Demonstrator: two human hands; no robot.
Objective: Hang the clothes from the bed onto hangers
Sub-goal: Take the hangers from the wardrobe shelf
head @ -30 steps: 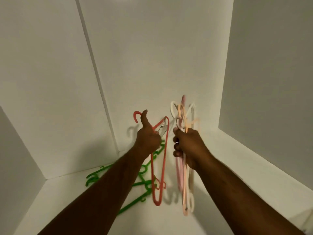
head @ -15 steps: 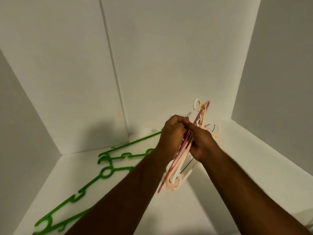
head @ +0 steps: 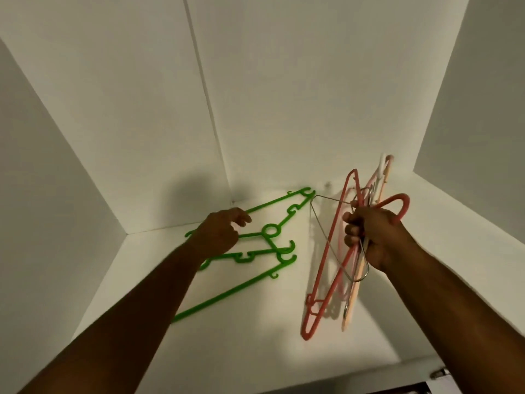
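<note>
Head view: right hand [head: 372, 237] clenches mixed hangers [head: 326, 253] by necks, freeing left hand [head: 218, 234], fingers loose, over green hangers [head: 227, 292] left of grip.

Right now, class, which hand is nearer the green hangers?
Left. The left hand reaches in directly over the green hangers; the right hand is off to their right, gripping a bundle of other hangers.

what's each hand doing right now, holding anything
Left hand: open, fingers loosely curled, over the green hangers, gripping nothing.
Right hand: closed round a bundle of hangers.
</note>
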